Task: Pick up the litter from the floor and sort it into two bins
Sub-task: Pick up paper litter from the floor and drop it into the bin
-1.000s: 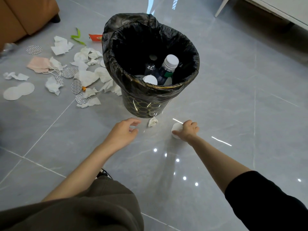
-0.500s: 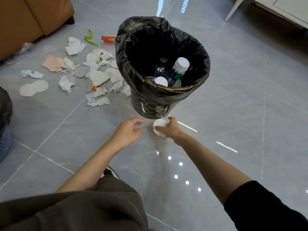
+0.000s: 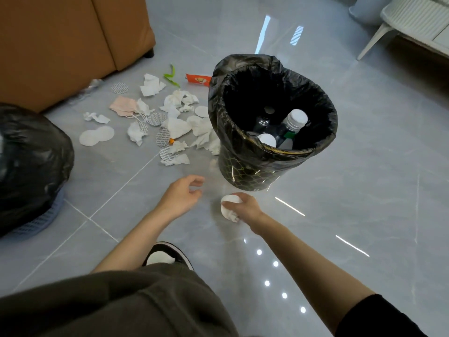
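My right hand [image 3: 245, 207] grips a white round pad and a crumpled tissue [image 3: 228, 207] just above the floor, in front of the black-lined bin [image 3: 245, 171]. That bin holds plastic bottles [image 3: 290, 125]. My left hand [image 3: 181, 195] hovers beside it with loosely curled fingers and holds nothing. A second bin with a black bag [image 3: 31, 161] stands at the left edge. Scattered litter [image 3: 170, 122] lies on the floor beyond my left hand: crumpled tissues, round pads, foil seals, a pink mask, a green scrap and an orange wrapper.
A brown sofa [image 3: 60, 45] stands at the back left. White furniture [image 3: 413, 23] with a slanted leg stands at the back right. My shoe [image 3: 167, 255] and knee are at the bottom. The grey tiled floor is glossy.
My right hand gathered the tissue scrap near the bin's base together with the white pad and drew back toward me. The view shifted right, so the second bin came into sight.
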`<state>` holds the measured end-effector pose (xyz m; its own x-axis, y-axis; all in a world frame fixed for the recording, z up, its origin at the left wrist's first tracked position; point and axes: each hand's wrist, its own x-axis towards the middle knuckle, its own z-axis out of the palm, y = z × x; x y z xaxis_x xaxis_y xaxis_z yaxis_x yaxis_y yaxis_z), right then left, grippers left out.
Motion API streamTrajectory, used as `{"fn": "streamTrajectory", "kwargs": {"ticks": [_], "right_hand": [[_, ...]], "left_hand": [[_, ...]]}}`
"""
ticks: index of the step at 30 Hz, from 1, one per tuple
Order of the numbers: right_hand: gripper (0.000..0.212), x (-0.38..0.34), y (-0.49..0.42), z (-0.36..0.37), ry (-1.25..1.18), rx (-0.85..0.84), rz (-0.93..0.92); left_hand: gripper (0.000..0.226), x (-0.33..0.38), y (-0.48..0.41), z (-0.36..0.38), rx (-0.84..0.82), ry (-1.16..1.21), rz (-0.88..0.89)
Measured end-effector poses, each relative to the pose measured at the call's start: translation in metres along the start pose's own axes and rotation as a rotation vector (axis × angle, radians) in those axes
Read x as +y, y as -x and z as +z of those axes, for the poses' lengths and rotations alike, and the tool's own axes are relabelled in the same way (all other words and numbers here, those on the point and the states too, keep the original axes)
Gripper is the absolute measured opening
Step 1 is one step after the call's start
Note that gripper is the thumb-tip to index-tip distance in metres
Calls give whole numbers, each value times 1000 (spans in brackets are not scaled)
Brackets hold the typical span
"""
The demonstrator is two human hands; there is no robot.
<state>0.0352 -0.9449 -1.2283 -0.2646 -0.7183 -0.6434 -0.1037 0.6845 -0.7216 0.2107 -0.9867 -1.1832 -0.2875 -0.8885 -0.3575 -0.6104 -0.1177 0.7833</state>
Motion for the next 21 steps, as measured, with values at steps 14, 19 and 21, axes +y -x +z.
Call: {"fn": "streamTrajectory", "kwargs": {"ticks": [14,19,21], "right_hand": [[30,-66,24,44,6,-179,-176],[24,-80,16,60,-48,-198,-198],[17,-84,13,67,-70,-227,-183]], "left_hand": [[61,-57,-44,-44,105,-323,-45],[65,-59,-79,-44,47,-497,-52],[66,-65,-90,-45,29,-564,-76]]}}
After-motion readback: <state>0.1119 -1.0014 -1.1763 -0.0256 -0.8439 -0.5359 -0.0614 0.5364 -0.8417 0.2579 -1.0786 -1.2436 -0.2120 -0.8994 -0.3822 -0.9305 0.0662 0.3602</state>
